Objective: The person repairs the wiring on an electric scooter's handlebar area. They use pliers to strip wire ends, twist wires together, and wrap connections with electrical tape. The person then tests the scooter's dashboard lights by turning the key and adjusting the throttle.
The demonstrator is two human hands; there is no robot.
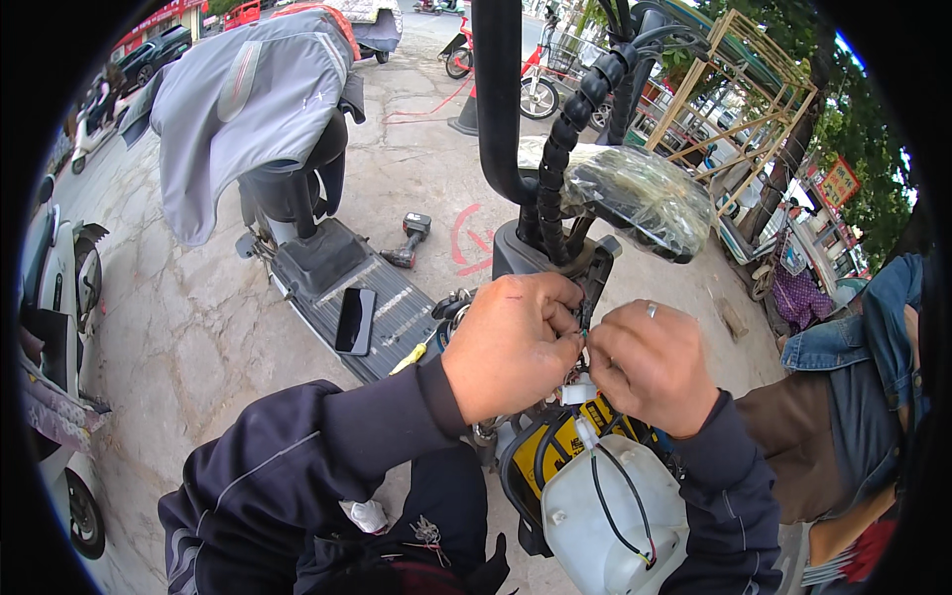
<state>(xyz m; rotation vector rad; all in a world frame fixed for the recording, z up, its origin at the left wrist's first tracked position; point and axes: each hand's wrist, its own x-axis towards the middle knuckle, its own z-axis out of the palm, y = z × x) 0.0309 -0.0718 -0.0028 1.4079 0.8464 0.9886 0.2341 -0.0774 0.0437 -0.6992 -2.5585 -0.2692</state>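
My left hand point(514, 345) and my right hand point(654, 362) meet in front of the scooter's steering column. The fingers of both are pinched on thin wires point(581, 365), partly hidden between them. Just below my fingertips hangs a white plug connector point(578, 394). A pale translucent lamp housing point(613, 511) with a looped pair of wires sits beneath my right hand. Beside it, a black rack bears a yellow and black labelled part point(557, 458). Above my hands, a black spiral-wrapped cable point(567, 139) runs along the handlebar point(493, 119).
A phone point(356, 320) and a yellow-handled tool point(409, 358) lie on the scooter's footboard point(332, 268). A cordless drill point(407, 241) stands on the paving beyond. Grey cloth point(253, 109) drapes the seat. Plastic film wraps a dark part point(640, 203). A person in brown trousers point(808, 436) is at the right.
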